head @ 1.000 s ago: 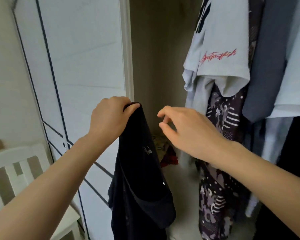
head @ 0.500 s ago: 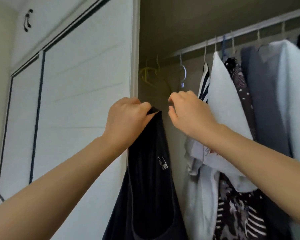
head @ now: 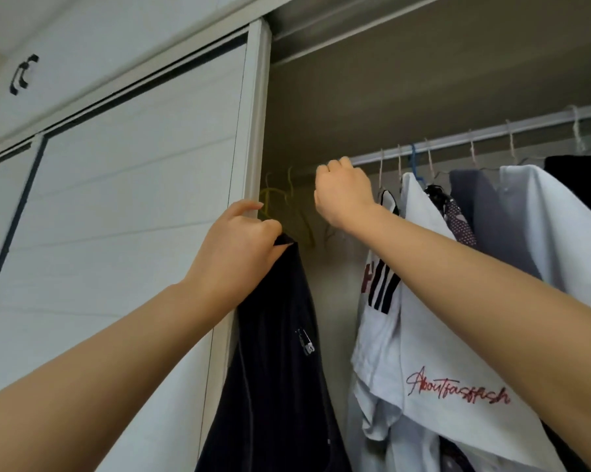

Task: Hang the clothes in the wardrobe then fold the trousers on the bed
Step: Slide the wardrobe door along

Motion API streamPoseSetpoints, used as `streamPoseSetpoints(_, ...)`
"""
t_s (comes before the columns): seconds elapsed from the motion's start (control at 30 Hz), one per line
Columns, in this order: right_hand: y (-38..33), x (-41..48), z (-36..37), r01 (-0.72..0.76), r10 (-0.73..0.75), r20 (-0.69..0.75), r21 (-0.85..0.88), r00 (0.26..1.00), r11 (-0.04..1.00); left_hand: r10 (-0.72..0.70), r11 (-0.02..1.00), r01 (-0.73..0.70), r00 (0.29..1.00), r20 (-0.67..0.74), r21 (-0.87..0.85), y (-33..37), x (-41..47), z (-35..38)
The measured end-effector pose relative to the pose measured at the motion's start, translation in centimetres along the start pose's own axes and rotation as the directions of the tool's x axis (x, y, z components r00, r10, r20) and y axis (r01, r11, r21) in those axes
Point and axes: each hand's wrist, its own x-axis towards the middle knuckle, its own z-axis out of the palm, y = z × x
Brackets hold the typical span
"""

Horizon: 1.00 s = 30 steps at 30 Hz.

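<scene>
My left hand (head: 239, 240) grips the top edge of a dark navy garment (head: 277, 362) that hangs straight down in front of the open wardrobe. My right hand (head: 341, 192) is raised to the white hanging rail (head: 474, 134), fingers curled at the rail's left end; what it holds is hidden behind the fist. Empty yellow-green hangers (head: 287, 206) hang just left of that hand, between my two hands.
A white sliding wardrobe door (head: 134, 216) stands at the left, its edge next to my left hand. To the right, several garments hang on the rail: a white T-shirt with red lettering (head: 450, 369), a patterned dark one (head: 457, 219), a grey one (head: 484, 212).
The view tilted upward. My right hand rose from beside the dark garment up to the rail. My left hand lifted the garment higher.
</scene>
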Motion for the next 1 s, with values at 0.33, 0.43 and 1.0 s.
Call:
streamPoseSetpoints(0.33,1.5,4.7,2.8,-0.461,0.37,0.374,0.188,0.85,0.867,0.069,0.997,-0.071,0.99,-0.119,-0.013,-0.5,-0.1,0.8)
streamPoseSetpoints(0.43,1.6,4.8,3.1,-0.592,0.354,0.576,0.297,0.737,0.749,0.063,0.997,-0.069,0.991,-0.122,-0.044,-0.4,-0.1,0.9)
streamPoseSetpoints(1.0,1.6,3.4,5.5,-0.706,0.324,0.714,0.689,0.62,-0.165,-0.015,0.996,0.011,0.999,-0.046,-0.088,-0.4,0.0,0.9)
